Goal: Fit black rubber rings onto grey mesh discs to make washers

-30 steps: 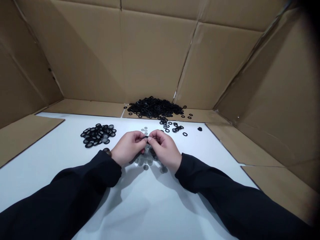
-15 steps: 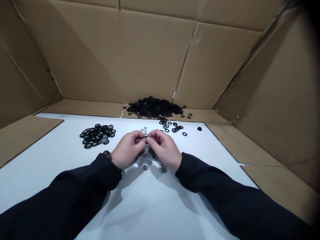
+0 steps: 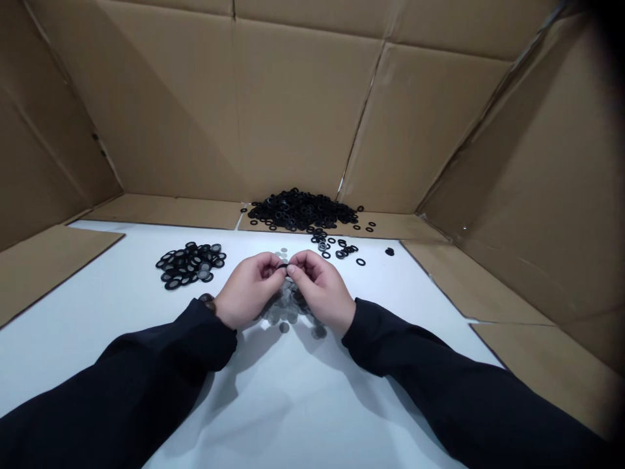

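Note:
Between the fingertips of both hands is a small black ring, mostly covered by the fingers. My left hand pinches its left side, and my right hand pinches its right side, the two hands nearly touching. Whether a disc sits in the ring cannot be made out. Under and between the hands lies a loose pile of small grey mesh discs, partly hidden by the fingers. To the left rests a heap of black rings with grey discs in them.
A large mound of black rings lies at the back on a cardboard strip. Several loose rings are scattered right of the hands. Cardboard walls enclose the white table at the back and sides.
Both hands have risen very slightly, and the fingers have shifted a little around the black ring. The piles look the same.

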